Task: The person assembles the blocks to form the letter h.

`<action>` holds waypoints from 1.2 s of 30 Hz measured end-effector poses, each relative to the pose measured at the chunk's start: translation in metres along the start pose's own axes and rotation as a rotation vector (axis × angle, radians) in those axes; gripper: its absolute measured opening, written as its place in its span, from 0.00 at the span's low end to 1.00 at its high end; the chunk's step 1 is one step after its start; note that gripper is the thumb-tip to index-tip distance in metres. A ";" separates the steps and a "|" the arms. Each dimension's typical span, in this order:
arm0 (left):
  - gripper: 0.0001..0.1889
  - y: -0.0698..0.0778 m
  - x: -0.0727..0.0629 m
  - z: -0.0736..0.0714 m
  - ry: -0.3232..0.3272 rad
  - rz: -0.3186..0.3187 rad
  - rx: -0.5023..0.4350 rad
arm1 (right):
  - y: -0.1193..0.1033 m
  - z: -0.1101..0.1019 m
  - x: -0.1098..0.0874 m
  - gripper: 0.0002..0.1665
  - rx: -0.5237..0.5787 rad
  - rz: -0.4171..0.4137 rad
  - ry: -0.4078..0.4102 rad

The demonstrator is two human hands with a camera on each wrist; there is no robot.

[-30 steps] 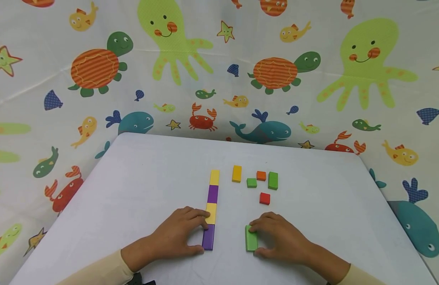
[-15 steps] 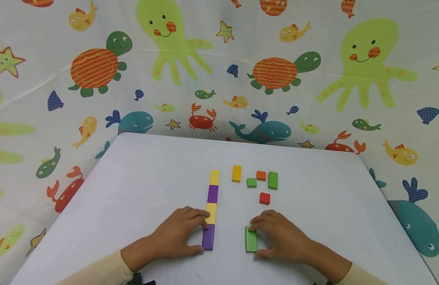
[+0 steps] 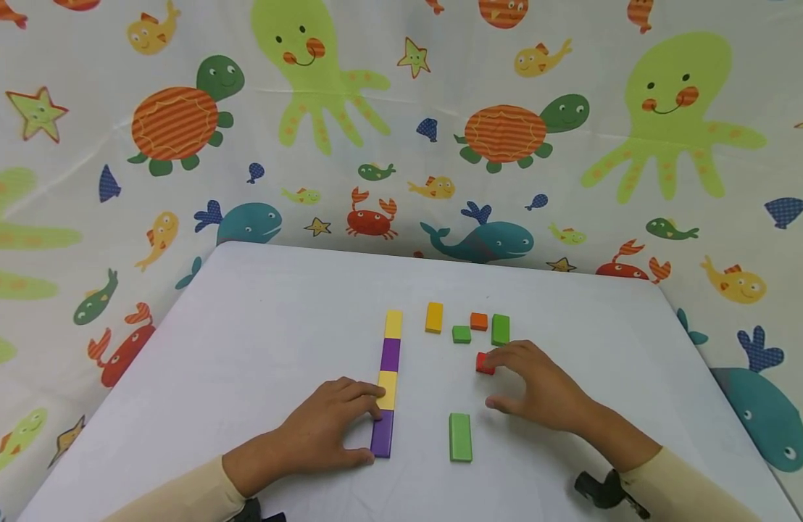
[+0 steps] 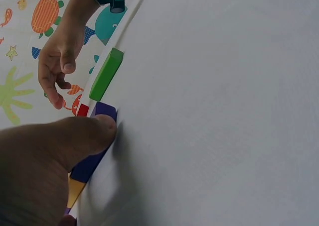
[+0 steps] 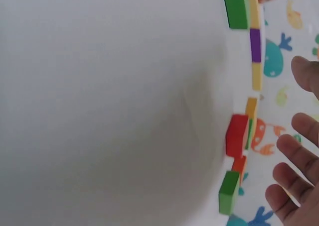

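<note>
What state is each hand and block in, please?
Four-block row: aligned end to end
Left hand: touching that row
Right hand: relaxed, holding nothing
Red block: separate, not held
Near long green block: lying flat
Far long green block: lying flat
Deep yellow block: lying flat
Small green block: separate
Orange block: separate

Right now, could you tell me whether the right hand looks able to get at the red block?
Probably yes: the right hand, holding nothing, hangs close to the red block, and no other block appears between the two.

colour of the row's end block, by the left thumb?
Purple; that end block shows best in the head view.
</note>
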State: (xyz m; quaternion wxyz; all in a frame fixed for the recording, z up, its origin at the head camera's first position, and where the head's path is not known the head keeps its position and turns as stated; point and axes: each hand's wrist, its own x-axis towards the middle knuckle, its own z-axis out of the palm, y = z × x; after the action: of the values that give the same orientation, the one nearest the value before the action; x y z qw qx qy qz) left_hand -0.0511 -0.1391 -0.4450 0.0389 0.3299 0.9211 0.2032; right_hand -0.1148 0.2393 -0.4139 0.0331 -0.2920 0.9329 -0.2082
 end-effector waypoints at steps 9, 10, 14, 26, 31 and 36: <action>0.25 0.000 0.001 0.000 0.003 0.002 0.002 | 0.022 -0.016 0.016 0.38 0.018 0.056 0.010; 0.24 0.000 0.001 0.000 0.002 0.000 0.002 | 0.024 -0.018 0.018 0.38 0.019 0.059 0.012; 0.24 0.000 0.001 0.001 -0.003 -0.005 0.001 | 0.036 -0.022 0.024 0.39 0.030 0.082 0.019; 0.24 0.000 0.001 0.003 0.005 0.002 0.004 | 0.064 -0.022 0.044 0.41 0.055 0.164 0.003; 0.24 -0.001 0.000 0.004 0.015 0.008 0.012 | 0.076 -0.016 0.049 0.42 0.058 0.190 -0.017; 0.24 -0.001 0.000 0.004 0.022 0.014 0.016 | 0.083 -0.010 0.054 0.41 0.041 0.196 -0.027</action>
State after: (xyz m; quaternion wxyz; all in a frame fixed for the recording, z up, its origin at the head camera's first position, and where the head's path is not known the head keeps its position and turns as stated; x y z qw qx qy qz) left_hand -0.0507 -0.1382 -0.4494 0.0247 0.3344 0.9207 0.1995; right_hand -0.2054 0.2741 -0.4348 0.0719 -0.2013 0.9521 -0.2189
